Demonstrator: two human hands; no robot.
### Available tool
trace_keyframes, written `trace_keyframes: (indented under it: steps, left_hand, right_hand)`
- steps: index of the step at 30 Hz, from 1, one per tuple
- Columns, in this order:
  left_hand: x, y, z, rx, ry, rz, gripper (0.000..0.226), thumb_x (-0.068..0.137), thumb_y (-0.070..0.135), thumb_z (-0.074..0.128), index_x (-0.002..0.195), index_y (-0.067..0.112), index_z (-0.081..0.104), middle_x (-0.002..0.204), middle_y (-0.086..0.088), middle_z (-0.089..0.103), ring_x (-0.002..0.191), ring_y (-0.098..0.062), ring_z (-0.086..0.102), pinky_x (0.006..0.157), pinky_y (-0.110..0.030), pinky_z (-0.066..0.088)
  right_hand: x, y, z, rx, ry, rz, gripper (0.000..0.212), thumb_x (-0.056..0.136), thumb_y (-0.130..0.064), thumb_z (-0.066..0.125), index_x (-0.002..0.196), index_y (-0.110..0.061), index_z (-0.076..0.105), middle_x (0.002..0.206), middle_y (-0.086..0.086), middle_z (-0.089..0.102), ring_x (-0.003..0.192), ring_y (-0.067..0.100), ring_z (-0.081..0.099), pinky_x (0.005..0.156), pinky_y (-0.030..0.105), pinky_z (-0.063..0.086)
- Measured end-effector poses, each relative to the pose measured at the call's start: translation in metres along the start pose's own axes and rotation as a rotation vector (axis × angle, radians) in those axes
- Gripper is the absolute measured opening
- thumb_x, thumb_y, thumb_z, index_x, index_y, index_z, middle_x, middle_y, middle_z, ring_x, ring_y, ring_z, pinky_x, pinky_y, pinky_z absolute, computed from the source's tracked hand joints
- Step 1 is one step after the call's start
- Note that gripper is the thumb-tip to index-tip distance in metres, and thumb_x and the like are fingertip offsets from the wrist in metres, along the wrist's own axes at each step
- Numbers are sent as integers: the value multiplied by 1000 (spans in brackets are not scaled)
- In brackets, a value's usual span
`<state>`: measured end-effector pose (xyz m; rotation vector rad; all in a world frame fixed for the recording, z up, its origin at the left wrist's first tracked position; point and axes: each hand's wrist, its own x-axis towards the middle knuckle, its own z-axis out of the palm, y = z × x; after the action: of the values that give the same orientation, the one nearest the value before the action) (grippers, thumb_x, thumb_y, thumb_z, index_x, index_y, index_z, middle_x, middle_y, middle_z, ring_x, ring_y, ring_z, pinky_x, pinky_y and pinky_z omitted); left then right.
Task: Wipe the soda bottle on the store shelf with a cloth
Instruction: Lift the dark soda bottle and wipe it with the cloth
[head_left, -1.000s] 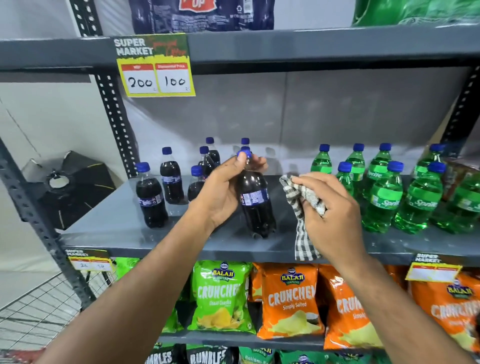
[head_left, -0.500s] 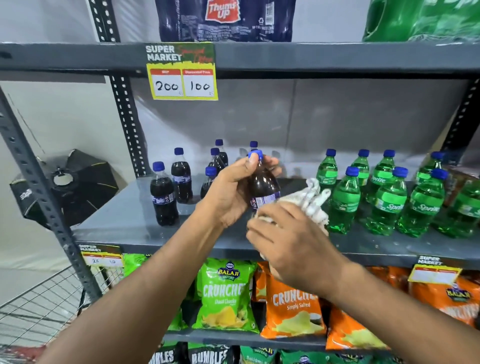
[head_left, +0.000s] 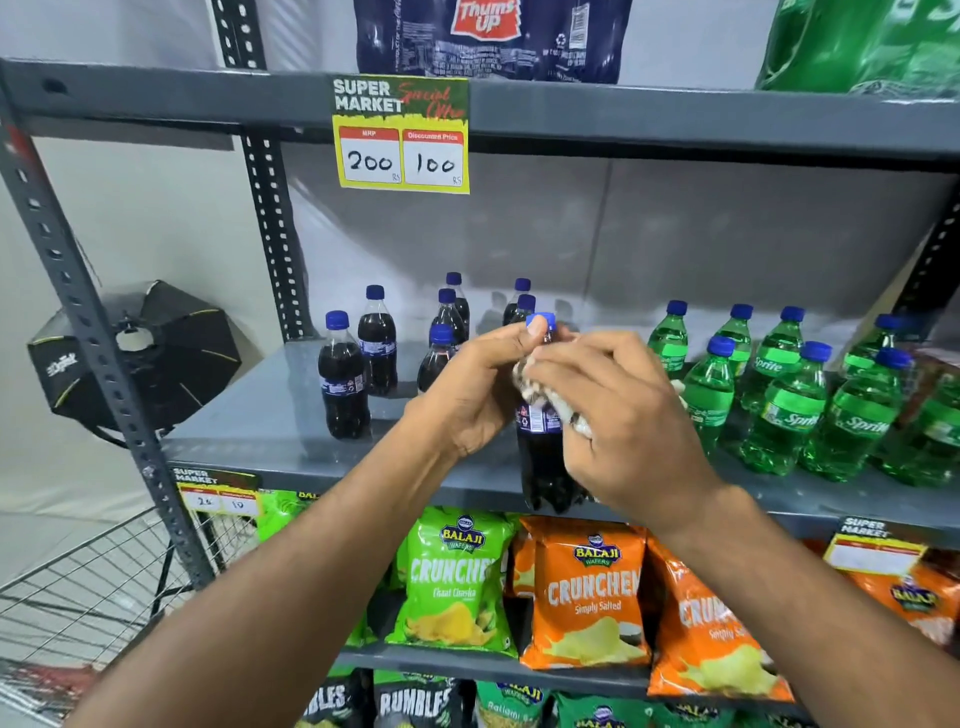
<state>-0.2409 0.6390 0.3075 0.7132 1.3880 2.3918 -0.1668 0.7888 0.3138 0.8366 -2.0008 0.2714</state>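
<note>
Since before, your right hand (head_left: 618, 415) brought the cloth (head_left: 558, 402) onto the bottle (head_left: 543, 457); left hand (head_left: 478, 384) gripped its neck (full, slick plastic, likely weighty).

Both forearms reach forward, left hand (head_left: 470, 395) and right hand (head_left: 618, 415) curled closed (knuckles up), touching.

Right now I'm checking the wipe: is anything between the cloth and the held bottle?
Nothing visible: the right hand presses the cloth against the bottle, which the left hand holds.
</note>
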Motion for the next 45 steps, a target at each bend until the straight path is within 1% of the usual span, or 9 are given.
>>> trace_keyframes:
  steps: [7, 12, 14, 16, 21, 25, 36, 42, 45]
  left_hand:
    - [-3, -2, -12, 65, 70, 40, 22, 94, 25, 59, 97, 7, 70, 107, -13, 74, 110, -35, 67, 101, -57, 47]
    - [-3, -4, -2, 98, 40, 29, 22, 94, 21, 59, 101, 5, 71, 103, -13, 74, 97, -30, 70, 81, -37, 59]
    - [-5, -5, 2, 108, 10, 24, 19, 96, 19, 60, 100, 9, 75, 91, -8, 75, 78, -20, 69, 64, -25, 56]
    - [-4, -7, 5, 97, -6, 26, 18, 96, 19, 60, 98, 11, 76, 88, -6, 76, 75, -16, 69, 64, -25, 54]
    - [-1, -9, 0, 69, 50, 69, 19, 92, 21, 60, 92, 11, 77, 104, -11, 76, 103, -31, 68, 93, -44, 53]
    - [-2, -5, -4, 149, 95, 84, 14, 88, 21, 67, 89, 14, 79, 100, -11, 76, 106, -34, 65, 95, -48, 53]
    - [1, -10, 4, 227, 131, -13, 44, 65, 40, 89, 94, 11, 74, 88, -16, 61, 74, -23, 53, 67, -33, 42]
    - [3, -12, -11, 169, 161, 9, 20, 79, 30, 78, 90, 13, 77, 96, -8, 77, 87, -22, 70, 84, -43, 56]
    - [1, -13, -17, 147, 107, 41, 16, 88, 24, 70, 94, 10, 75, 96, -9, 77, 98, -25, 69, 94, -51, 52]
  right_hand:
    - [-51, -11, 4, -131, -431, -535, 45, 99, -4, 29, 96, -11, 73, 105, 2, 72, 101, 30, 63, 87, 43, 47]
    - [-25, 1, -2, -145, -195, -243, 33, 87, -2, 51, 109, -11, 74, 116, 1, 73, 103, 33, 62, 85, 45, 47]
    - [-11, -2, -4, -128, -74, -70, 35, 84, -2, 49, 107, -8, 74, 116, 3, 73, 99, 38, 63, 82, 49, 50]
    - [-8, -7, -5, -129, -21, -4, 37, 83, -1, 45, 105, -6, 75, 114, 5, 74, 98, 40, 62, 80, 50, 51]
    - [-47, -14, -1, -200, -257, -253, 38, 92, -2, 35, 96, -8, 73, 107, 5, 72, 102, 34, 60, 88, 45, 44]
    - [-76, -7, 4, -233, -395, -412, 45, 100, -7, 29, 93, -10, 73, 103, 4, 72, 98, 32, 63, 87, 42, 43]
    - [-19, 5, -8, -118, -39, 0, 41, 82, 2, 49, 114, -9, 74, 121, 2, 73, 103, 37, 60, 86, 49, 48]
    - [-61, 4, 7, -165, -306, -441, 38, 99, -6, 38, 93, -14, 75, 107, 0, 73, 104, 30, 60, 91, 43, 41]
    - [-70, 17, 11, -121, -321, -454, 26, 89, -2, 56, 101, -14, 75, 114, -2, 73, 106, 29, 62, 91, 42, 42]
